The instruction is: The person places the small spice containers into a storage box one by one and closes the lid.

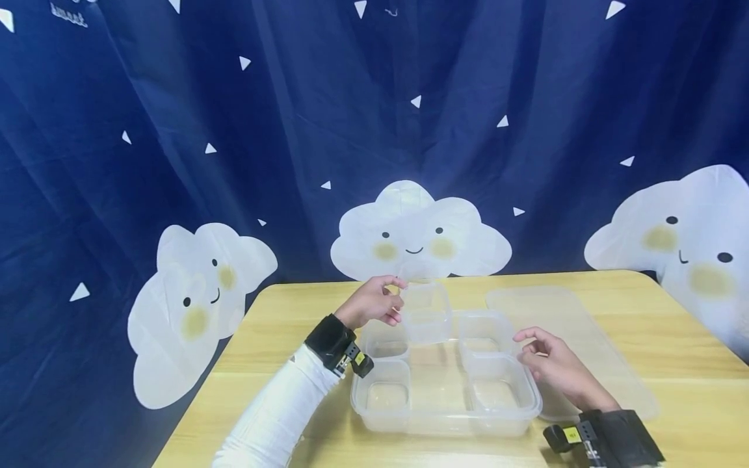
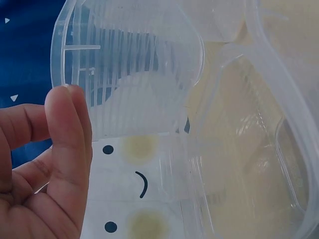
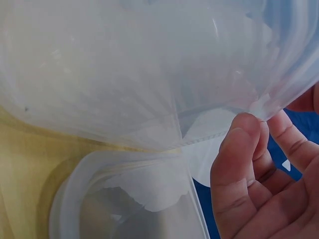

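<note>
My left hand (image 1: pixel 374 302) pinches the left edge of a small clear box (image 1: pixel 426 315), tilted above the back of a large clear container (image 1: pixel 433 422). In the left wrist view, the thumb and a finger of my left hand (image 2: pixel 55 159) meet at the ribbed box's (image 2: pixel 124 64) rim. Several small boxes stand inside the large container, including one at its front left (image 1: pixel 386 393) and one at its front right (image 1: pixel 497 390). My right hand (image 1: pixel 558 367) grips the container's right rim; in the right wrist view, its curled fingers (image 3: pixel 264 174) are partly seen through the plastic.
A flat translucent lid (image 1: pixel 608 364) lies on the wooden table (image 1: pixel 304 305), right of the large container and partly behind my right hand. Behind the table hangs a dark blue curtain (image 1: pixel 292 130) with white clouds and small triangles.
</note>
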The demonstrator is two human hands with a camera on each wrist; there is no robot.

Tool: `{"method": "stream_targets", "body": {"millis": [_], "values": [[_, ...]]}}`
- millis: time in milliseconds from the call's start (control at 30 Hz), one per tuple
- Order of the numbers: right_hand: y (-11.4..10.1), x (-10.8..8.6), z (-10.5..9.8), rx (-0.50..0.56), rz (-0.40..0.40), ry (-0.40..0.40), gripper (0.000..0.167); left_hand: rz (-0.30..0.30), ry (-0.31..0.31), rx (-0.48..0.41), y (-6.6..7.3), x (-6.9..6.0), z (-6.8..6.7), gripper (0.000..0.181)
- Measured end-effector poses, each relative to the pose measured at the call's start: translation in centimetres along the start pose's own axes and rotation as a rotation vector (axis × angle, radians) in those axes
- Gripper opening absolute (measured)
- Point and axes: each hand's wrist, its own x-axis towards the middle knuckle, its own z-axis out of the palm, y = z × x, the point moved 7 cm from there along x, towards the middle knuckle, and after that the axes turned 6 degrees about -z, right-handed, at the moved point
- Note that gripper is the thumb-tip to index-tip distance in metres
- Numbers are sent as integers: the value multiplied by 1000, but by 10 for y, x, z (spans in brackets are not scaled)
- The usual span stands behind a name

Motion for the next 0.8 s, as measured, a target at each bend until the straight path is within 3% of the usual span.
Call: {"method": "stream_targets", "body": {"millis": [800], "values": [[1, 1, 0, 17, 5, 9, 36, -22, -26, 70, -8, 2, 15, 34]]}}
